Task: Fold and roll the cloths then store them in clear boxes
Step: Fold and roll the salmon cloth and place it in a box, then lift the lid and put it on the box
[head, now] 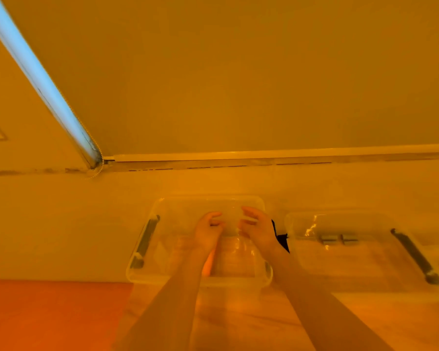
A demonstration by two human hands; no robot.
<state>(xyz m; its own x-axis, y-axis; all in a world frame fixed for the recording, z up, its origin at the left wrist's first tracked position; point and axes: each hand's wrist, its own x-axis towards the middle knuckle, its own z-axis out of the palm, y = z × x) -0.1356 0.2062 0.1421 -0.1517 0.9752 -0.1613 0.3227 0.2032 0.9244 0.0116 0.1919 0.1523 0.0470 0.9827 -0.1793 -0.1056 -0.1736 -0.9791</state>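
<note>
Everything is tinted orange and slightly blurred. A clear box (160, 202) with a dark side handle (147, 239) stands on the table in front of me. My left hand (208, 231) and my right hand (257, 229) hover close together over its middle, fingers loosely curled toward each other, with nothing visible between them. An orange rolled cloth (208, 264) lies inside the box, partly hidden under my left wrist. A second clear box (293, 220) stands to the right, with a dark handle (413, 254) on its right side.
A dark item (281, 238) shows in the gap between the two boxes. A red-orange surface (48, 315) covers the near left. The wall (238, 72) rises just behind the table, with a bright light tube (36, 72) at the upper left.
</note>
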